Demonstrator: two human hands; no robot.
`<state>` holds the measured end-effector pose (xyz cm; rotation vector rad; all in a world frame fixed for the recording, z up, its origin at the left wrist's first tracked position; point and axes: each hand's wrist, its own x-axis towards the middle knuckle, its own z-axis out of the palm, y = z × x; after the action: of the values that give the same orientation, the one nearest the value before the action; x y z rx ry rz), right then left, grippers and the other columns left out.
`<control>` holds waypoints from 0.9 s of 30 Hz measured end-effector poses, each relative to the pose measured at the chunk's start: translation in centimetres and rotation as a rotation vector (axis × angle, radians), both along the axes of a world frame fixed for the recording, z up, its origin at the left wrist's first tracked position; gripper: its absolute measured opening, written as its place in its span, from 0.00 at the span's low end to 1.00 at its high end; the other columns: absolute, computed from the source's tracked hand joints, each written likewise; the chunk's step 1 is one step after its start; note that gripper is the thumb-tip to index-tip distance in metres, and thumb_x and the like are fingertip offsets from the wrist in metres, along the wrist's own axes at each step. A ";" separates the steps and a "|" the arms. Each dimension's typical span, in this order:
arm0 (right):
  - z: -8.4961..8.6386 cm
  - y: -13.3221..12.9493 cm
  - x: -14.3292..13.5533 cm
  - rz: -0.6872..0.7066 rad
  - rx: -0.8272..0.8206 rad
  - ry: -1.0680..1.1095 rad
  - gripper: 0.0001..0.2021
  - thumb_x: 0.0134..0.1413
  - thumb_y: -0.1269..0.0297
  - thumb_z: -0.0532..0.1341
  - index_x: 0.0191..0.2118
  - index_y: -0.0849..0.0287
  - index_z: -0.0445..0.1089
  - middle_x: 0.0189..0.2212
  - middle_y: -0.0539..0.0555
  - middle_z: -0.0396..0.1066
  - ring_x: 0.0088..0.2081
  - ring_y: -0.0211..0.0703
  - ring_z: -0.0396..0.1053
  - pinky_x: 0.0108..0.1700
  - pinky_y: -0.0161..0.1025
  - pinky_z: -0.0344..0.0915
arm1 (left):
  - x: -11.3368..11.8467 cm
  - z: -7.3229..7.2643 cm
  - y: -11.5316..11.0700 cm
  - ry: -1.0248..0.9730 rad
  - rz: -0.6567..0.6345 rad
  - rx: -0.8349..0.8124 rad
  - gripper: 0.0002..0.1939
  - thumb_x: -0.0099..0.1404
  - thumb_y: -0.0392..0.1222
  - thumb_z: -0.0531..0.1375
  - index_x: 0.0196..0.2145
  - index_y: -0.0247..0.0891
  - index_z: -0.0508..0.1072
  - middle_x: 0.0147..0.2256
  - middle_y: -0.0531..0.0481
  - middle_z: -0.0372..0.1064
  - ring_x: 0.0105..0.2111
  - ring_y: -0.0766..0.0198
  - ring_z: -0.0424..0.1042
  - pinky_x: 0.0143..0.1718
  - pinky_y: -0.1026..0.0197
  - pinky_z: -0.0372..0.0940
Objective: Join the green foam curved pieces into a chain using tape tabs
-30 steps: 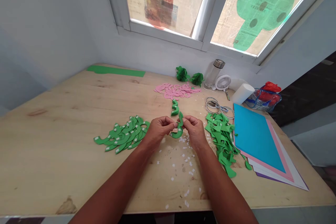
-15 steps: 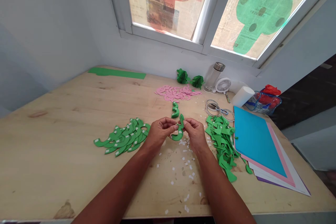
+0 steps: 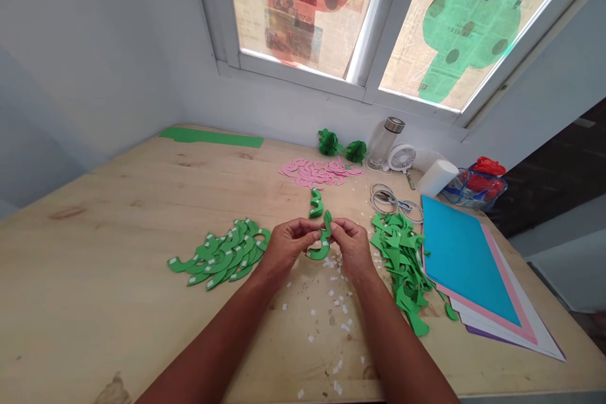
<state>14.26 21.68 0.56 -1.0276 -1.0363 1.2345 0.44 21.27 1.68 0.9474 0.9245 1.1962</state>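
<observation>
Between my two hands is a curved green paper cutout (image 3: 320, 252) with small white squares on it, held above the table. My left hand (image 3: 290, 243) pinches it from the left side. From the other side, the fingertips of my right hand (image 3: 351, 241) close on its upper part. Just beyond my fingers lies a small stack of similar green cutouts (image 3: 316, 205). Left of my left hand, many overlapping green cutouts (image 3: 227, 254) with white squares are spread in a heap. Tiny white paper bits (image 3: 338, 309) are scattered between my forearms.
Green scraps (image 3: 400, 265) lie right of my right hand, beside stacked coloured sheets (image 3: 466, 259). Scissors (image 3: 386, 199), a white fan (image 3: 402, 156), a glass bottle (image 3: 384, 144) and a white roll (image 3: 439, 177) stand behind. Pink cutouts (image 3: 317, 172), green paper ornaments (image 3: 328, 142) and a green strip (image 3: 213, 137) lie farther back.
The whole view has shifted slightly, so the table sits a little lower in the picture. Both hands keep hold of the green cutout in nearly the same pose.
</observation>
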 end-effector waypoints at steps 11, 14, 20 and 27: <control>-0.2 0.1 0.0 -0.002 0.012 -0.006 0.10 0.42 0.59 0.65 0.29 0.60 0.76 0.22 0.51 0.72 0.23 0.35 0.61 0.27 0.34 0.59 | 0.0 0.1 0.0 0.005 -0.011 0.007 0.10 0.45 0.40 0.68 0.27 0.35 0.77 0.22 0.52 0.71 0.21 0.69 0.63 0.21 0.68 0.56; -0.1 0.1 0.0 -0.008 0.012 -0.011 0.10 0.42 0.59 0.65 0.29 0.60 0.76 0.22 0.51 0.72 0.23 0.35 0.61 0.27 0.34 0.59 | -0.1 0.2 -0.1 0.029 -0.008 0.011 0.11 0.43 0.41 0.69 0.26 0.35 0.76 0.20 0.52 0.70 0.21 0.69 0.63 0.22 0.67 0.57; 0.0 0.0 0.0 -0.004 0.006 0.003 0.09 0.42 0.59 0.65 0.29 0.60 0.76 0.24 0.51 0.73 0.23 0.35 0.61 0.28 0.34 0.59 | -0.1 0.1 0.0 0.015 -0.008 0.012 0.11 0.43 0.42 0.69 0.26 0.35 0.76 0.20 0.53 0.69 0.21 0.70 0.63 0.22 0.67 0.56; -0.1 0.0 -0.1 0.003 0.015 0.009 0.10 0.45 0.58 0.64 0.29 0.60 0.76 0.21 0.49 0.70 0.23 0.35 0.61 0.28 0.34 0.59 | 0.0 0.2 -0.1 0.031 0.020 0.022 0.11 0.43 0.41 0.69 0.25 0.35 0.76 0.19 0.54 0.68 0.20 0.69 0.63 0.22 0.67 0.57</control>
<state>14.16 21.64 0.48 -1.0088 -1.0392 1.2311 0.48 21.22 1.89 0.9788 0.9491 1.2138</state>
